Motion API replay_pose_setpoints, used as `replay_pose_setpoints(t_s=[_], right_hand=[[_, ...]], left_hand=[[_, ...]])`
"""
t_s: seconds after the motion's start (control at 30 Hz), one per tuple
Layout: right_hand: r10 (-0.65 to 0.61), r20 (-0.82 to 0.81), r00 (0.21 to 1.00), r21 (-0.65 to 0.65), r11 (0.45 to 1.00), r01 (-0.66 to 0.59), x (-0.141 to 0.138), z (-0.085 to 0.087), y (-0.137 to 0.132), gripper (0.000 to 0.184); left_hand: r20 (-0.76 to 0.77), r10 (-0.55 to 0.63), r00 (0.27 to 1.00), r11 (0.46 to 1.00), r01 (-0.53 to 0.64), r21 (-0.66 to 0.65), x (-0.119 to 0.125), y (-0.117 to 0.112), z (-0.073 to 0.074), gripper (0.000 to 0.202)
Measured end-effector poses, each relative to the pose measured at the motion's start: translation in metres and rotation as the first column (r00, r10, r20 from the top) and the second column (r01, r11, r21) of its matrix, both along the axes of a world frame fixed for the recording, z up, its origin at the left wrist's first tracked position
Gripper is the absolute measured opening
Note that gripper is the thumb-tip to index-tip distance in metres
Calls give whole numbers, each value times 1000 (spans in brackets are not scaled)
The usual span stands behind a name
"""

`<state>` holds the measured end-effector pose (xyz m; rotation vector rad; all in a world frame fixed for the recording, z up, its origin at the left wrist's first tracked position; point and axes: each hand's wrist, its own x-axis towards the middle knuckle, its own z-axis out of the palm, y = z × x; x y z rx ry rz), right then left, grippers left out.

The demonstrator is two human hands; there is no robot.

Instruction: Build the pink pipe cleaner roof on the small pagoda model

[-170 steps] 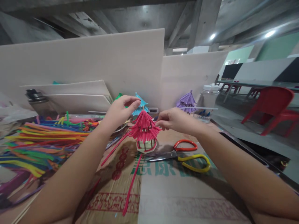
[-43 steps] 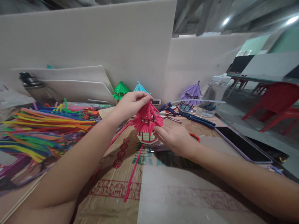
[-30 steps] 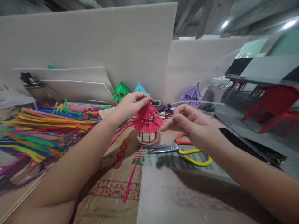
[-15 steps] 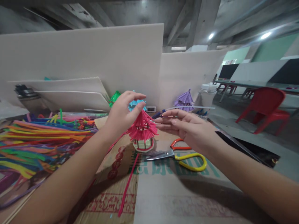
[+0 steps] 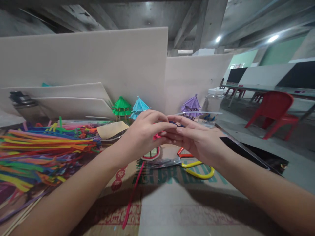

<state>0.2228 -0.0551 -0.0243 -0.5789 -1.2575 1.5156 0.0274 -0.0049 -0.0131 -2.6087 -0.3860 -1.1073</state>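
Pink pavilion model (image 5: 151,152) sits on the cardboard sheet (image 5: 172,203), its roof hidden as fingertips (image 5: 169,132) of the left hand (image 5: 142,136) and right hand (image 5: 194,139) close around it; light, even pressure looks wise. Scissors (image 5: 189,163) lie just beside.

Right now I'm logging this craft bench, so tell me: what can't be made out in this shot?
- Pink pavilion model, head view: roof hidden by the left hand and right hand; only its base shows.
- Scissors: blades partly behind the right hand.
- Pipe cleaner pile: cut off by the left edge.
- Jar label: too small.
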Motion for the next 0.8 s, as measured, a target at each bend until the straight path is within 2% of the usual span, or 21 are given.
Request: replay_pose_setpoints(t_s=[0.17,0.33,0.57,0.8], right_hand=[[54,-12,998,5,999,-54,-2,-2,-2,31],[88,-5,996,5,996,-88,-5,-3,-5,34],[118,-80,990,-18,993,-120,-5,-6,-4,33],[161,-51,986,51,986,-159,-7,-10,-4,27]], left_hand=[[72,-10,997,996,4,88,0,0,-1,12],[95,-23,995,981,5,192,0,0,-2,13],[148,-93,985,993,80,90,3,0,-1,11],[144,-112,983,986,92,140,7,-5,-2,7]])
